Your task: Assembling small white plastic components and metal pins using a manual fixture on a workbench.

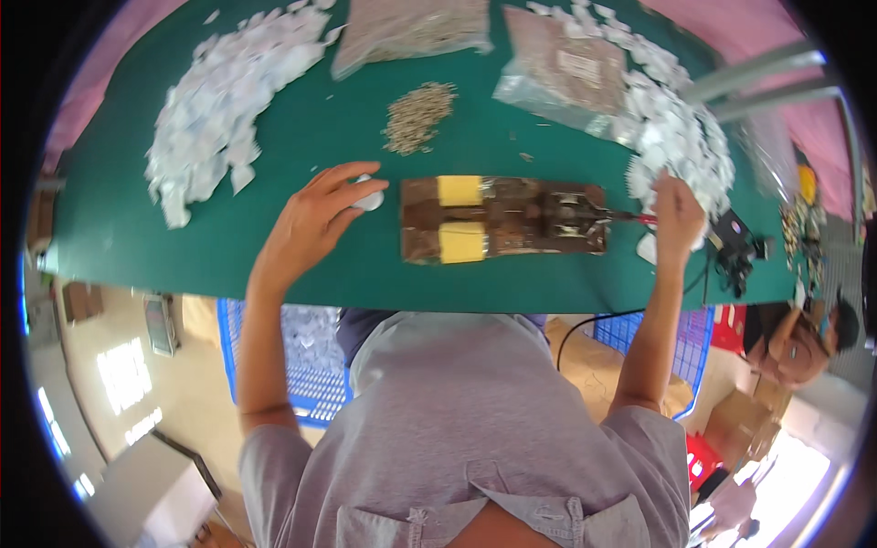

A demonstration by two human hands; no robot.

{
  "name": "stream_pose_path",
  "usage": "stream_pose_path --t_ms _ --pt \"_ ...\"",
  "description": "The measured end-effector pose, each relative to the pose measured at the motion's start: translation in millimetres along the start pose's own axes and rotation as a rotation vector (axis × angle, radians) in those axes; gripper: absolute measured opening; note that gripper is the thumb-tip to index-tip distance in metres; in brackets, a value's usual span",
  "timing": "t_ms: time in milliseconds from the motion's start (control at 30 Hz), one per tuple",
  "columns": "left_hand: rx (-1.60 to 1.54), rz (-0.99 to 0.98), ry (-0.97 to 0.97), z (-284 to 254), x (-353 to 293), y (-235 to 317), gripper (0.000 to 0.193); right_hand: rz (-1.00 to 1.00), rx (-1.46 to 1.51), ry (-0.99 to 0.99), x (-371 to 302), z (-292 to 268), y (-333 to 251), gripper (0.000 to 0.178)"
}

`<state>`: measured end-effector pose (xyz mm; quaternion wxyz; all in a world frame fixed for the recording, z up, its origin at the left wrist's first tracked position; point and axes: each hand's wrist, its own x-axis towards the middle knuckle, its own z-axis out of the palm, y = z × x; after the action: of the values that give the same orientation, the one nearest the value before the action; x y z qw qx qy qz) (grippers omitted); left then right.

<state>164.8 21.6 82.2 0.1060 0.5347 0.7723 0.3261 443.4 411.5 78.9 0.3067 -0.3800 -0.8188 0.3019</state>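
My left hand (315, 215) pinches a small white piece (369, 198) between thumb and fingers, above the green table just left of the fixture. The fixture is a long brown taped board (516, 239) with two yellow pads (461, 243) on its left half. On its right half sits a dark metal clamp-like device (571, 217). From that device a thin lever runs right to a red handle (647, 219). My right hand (678, 217) is closed around the end of this handle, beside the right pile of white pieces (681, 137).
Another heap of white pieces (219, 100) lies at the far left. Behind the fixture are a pile of small metal pins (418, 117) and clear bags of similar parts (416, 32). Dark equipment (735, 251) with a cable stands at right; blue baskets (315, 402) stand below the table edge.
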Motion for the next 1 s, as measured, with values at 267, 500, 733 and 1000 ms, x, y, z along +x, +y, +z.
stream_pose_path --t_ms 267,500,733,1000 --pt "0.018 -0.064 -0.244 -10 34 -10 0.019 -0.238 0.017 -0.495 4 52 -52 0.009" --pt "-0.899 -0.407 0.264 42 7 76 0.021 -0.432 -0.192 -0.648 32 109 -44 0.009" --pt "-0.107 -0.015 0.338 109 9 78 0.021 -0.570 -0.441 -0.656 31 122 -51 0.012" --pt "0.329 0.061 0.280 100 18 77 0.024 -0.543 0.040 -0.995 -12 88 -120 0.015"
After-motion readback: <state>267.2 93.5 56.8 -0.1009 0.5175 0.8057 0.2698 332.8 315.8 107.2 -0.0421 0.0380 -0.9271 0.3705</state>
